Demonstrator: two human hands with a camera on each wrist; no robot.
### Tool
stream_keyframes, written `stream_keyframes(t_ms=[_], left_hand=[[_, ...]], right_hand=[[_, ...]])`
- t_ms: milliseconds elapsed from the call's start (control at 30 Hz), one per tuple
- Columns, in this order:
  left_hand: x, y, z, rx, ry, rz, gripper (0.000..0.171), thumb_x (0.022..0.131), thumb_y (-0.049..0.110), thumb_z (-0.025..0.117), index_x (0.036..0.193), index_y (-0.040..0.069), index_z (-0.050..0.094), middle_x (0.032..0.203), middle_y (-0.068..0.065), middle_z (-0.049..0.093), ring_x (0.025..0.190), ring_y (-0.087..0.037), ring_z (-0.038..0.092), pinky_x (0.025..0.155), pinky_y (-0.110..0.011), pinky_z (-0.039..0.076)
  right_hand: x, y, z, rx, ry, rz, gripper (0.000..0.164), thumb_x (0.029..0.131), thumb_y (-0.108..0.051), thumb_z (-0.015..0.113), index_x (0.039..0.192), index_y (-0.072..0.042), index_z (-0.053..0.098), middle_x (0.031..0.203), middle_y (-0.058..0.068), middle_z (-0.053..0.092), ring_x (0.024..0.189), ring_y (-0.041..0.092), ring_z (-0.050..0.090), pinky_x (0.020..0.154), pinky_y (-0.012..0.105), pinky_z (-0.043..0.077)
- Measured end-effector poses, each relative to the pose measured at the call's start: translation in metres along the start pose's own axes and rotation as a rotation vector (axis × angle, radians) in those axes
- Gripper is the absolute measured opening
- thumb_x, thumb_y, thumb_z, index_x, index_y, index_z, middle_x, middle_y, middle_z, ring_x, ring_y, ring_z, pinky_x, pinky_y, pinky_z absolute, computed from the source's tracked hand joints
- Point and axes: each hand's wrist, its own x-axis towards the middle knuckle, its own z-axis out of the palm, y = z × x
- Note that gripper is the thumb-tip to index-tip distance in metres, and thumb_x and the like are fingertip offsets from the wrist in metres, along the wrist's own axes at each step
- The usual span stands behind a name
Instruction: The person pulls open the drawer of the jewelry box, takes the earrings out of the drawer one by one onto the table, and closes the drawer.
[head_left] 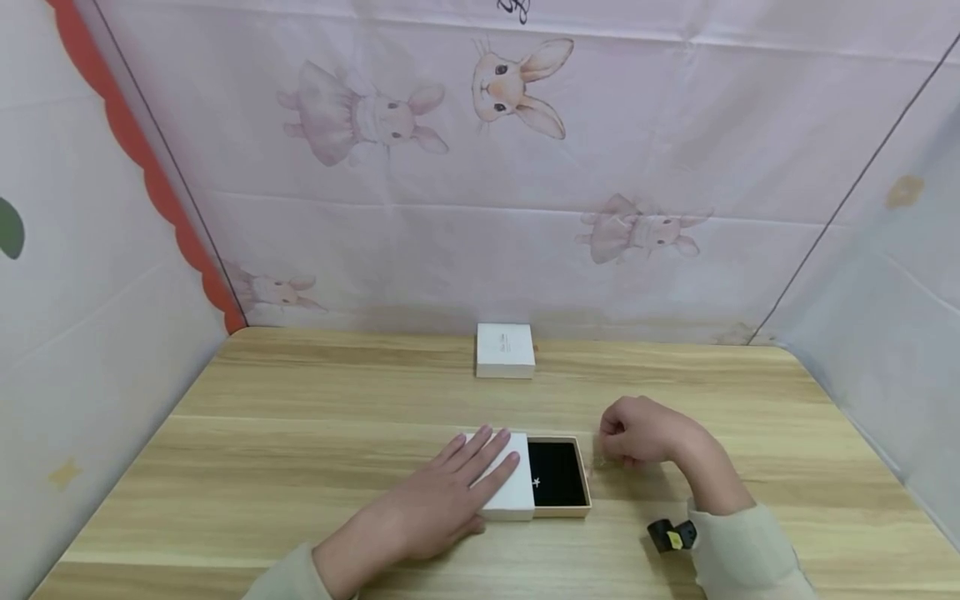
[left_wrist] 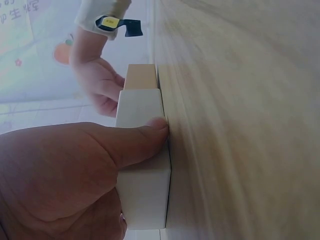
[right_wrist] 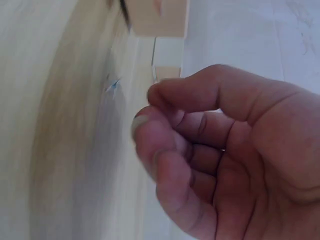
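A white jewelry box (head_left: 517, 498) lies flat on the table, its drawer (head_left: 562, 511) pulled partway out to the right. Inside the drawer is a black pad (head_left: 557, 468) bearing a small silver star (head_left: 536, 482). My left hand (head_left: 442, 500) holds the white sleeve, fingers spread over the top and thumb (left_wrist: 142, 140) against the near side. Right of the drawer, my right hand (head_left: 641, 429) is low over the table with curled fingers. A tiny shiny piece (right_wrist: 113, 85) shows beside its fingertips in the right wrist view; whether the fingers hold it cannot be made out.
A second white box (head_left: 506, 348), closed, stands at the table's back edge before a rabbit-printed cloth (head_left: 465, 250). A black strap piece with a yellow label (head_left: 671, 537) sits at the right cuff. Wooden tabletop (head_left: 300, 433) extends on both sides.
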Motion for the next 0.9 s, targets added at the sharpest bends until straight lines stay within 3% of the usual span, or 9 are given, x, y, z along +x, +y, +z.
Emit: stream_keyframes(t_ms=[133,367,533,900], left_hand=[[0.001,0.000,0.001,-0.008,0.003,0.000,0.079,0.101,0.038,0.056,0.162,0.014,0.012,0.168,-0.013,0.003,0.154,-0.033,0.009,0.123,-0.048,0.019],[0.001,0.000,0.002,-0.014,-0.004,-0.005,0.080,0.101,0.039,0.056,0.162,0.015,0.011,0.168,-0.012,0.002,0.154,-0.032,0.007,0.123,-0.048,0.019],[0.001,-0.001,0.003,-0.002,0.000,-0.004,0.079,0.100,0.039,0.056,0.162,0.014,0.013,0.168,-0.013,0.004,0.154,-0.032,0.008,0.123,-0.048,0.020],[0.001,-0.001,0.005,0.004,0.007,0.009,0.078,0.101,0.040,0.055,0.162,0.014,0.012,0.168,-0.014,0.004,0.154,-0.033,0.008,0.123,-0.048,0.020]], right_hand=[[0.000,-0.008,0.000,-0.014,0.030,-0.099,0.017,0.092,-0.006,0.056,0.076,-0.008,0.063,0.055,-0.004,0.051,0.049,0.010,0.045,0.055,0.028,0.044],[-0.001,-0.028,0.006,-0.002,0.070,-0.223,0.014,0.093,-0.011,0.061,0.082,-0.012,0.069,0.062,-0.006,0.057,0.054,0.007,0.051,0.054,0.025,0.048],[-0.001,-0.043,0.017,-0.022,0.039,-0.298,0.013,0.093,-0.013,0.065,0.081,-0.017,0.069,0.066,-0.010,0.060,0.057,0.005,0.054,0.056,0.024,0.051],[0.006,-0.056,0.038,-0.070,-0.017,-0.325,0.008,0.088,-0.012,0.073,0.083,-0.017,0.069,0.069,-0.012,0.062,0.060,0.004,0.057,0.058,0.022,0.052]])
